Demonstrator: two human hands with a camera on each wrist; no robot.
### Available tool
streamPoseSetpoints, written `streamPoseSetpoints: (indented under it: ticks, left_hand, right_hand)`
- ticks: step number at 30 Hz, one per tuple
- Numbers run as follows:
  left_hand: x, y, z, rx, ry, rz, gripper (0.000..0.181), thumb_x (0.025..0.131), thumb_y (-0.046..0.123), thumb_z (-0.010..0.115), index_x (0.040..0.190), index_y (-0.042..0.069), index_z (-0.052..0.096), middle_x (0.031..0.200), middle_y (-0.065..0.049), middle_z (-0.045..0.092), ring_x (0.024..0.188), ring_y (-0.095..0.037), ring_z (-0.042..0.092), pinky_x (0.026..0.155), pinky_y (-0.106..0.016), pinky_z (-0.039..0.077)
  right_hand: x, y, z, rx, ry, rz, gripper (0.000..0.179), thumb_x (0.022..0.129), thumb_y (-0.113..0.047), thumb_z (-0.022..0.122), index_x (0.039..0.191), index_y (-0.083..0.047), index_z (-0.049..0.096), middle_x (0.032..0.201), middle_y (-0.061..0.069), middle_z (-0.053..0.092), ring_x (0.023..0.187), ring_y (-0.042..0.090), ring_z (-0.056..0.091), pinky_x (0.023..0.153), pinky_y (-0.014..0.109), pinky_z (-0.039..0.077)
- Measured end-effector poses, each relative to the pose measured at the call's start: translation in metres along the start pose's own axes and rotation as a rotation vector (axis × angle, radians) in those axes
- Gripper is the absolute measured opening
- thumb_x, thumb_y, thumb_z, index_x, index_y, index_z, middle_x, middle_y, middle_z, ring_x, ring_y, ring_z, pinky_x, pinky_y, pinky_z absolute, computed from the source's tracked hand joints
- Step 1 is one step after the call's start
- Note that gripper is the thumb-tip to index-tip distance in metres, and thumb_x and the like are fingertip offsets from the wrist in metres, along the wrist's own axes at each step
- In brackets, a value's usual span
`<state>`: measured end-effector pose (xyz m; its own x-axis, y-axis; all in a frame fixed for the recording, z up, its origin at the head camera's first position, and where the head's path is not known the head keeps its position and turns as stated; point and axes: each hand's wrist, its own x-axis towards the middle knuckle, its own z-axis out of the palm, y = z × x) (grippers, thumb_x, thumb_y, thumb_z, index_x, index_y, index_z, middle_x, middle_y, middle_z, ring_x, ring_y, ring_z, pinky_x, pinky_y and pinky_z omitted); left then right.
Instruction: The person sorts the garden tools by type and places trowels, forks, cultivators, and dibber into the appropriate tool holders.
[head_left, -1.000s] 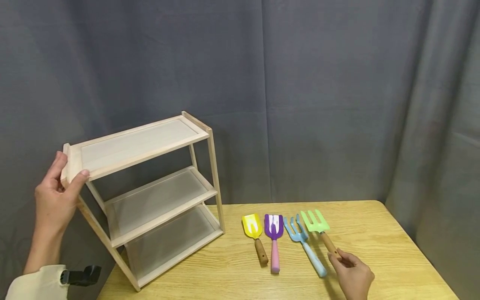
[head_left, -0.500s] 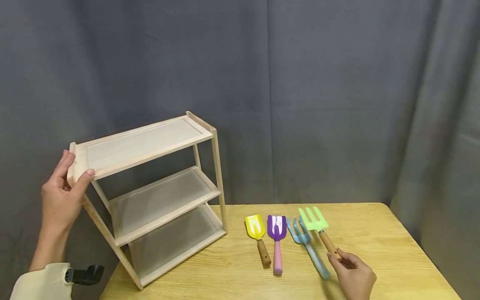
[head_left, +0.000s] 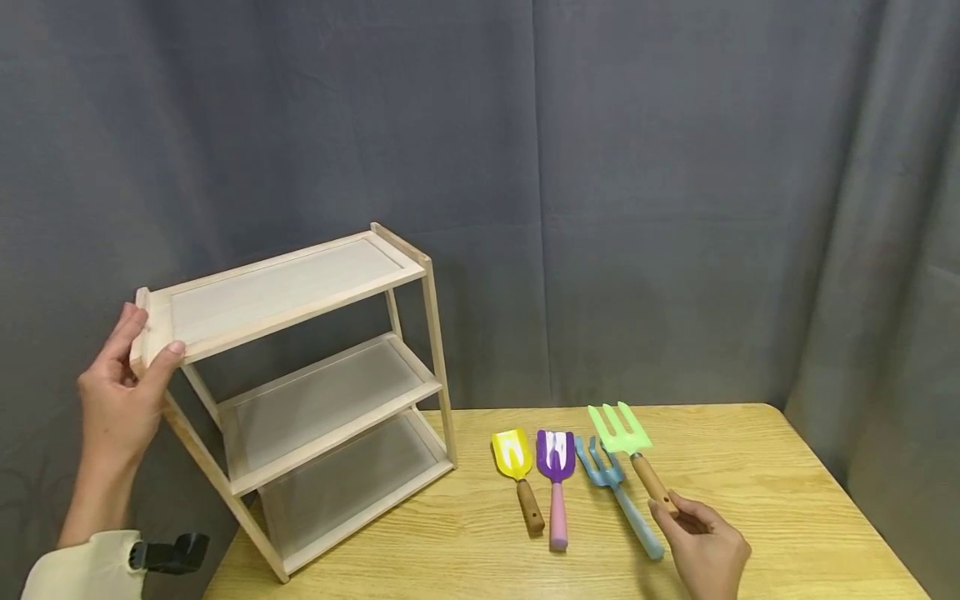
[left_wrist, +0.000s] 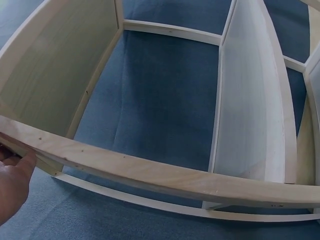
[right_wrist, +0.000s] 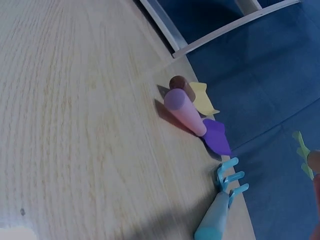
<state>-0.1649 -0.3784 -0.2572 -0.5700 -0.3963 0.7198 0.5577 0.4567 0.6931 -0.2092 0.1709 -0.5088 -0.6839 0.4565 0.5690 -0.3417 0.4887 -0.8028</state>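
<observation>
While left fingers (head_left: 162, 367) grip rack end (head_left: 158, 325) | right fingers (head_left: 697, 511) pinch green fork (head_left: 627, 440) | right table edge (head_left: 846, 500) well apart

Ahead of you, from 10 to 2 o'clock, hangs a gray curtain (head_left: 675, 208), bluer in your wrist views, with a vertical seam (head_left: 537, 208) near 12. Toward 2 o'clock it gathers into deep vertical folds (head_left: 847, 275) and turns along your right. Before it stands your table (head_left: 405, 542), light yellowish wood grain, its far corner (head_left: 768, 411) rounded at 1 o'clock, under soft light.
</observation>
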Motion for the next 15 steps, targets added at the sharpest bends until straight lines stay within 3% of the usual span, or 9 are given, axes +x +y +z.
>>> streamPoseSetpoints:
  ticks: [15]
  left_hand:
    - [-0.008, 0.003, -0.004, -0.108, 0.031, 0.011, 0.053, 0.074, -0.011, 0.061, 0.124, -0.01, 0.044, 0.137, -0.015, 0.034, 0.126, -0.019, 0.029, 0.095, -0.018, 0.028]
  right_hand:
    - [0.004, -0.018, -0.004, 0.068, -0.043, -0.035, 0.022, 0.06, -0.002, 0.08, 0.078, 0.004, 0.068, 0.072, 0.015, 0.065, 0.052, 0.003, 0.059, 0.047, 0.016, 0.047]
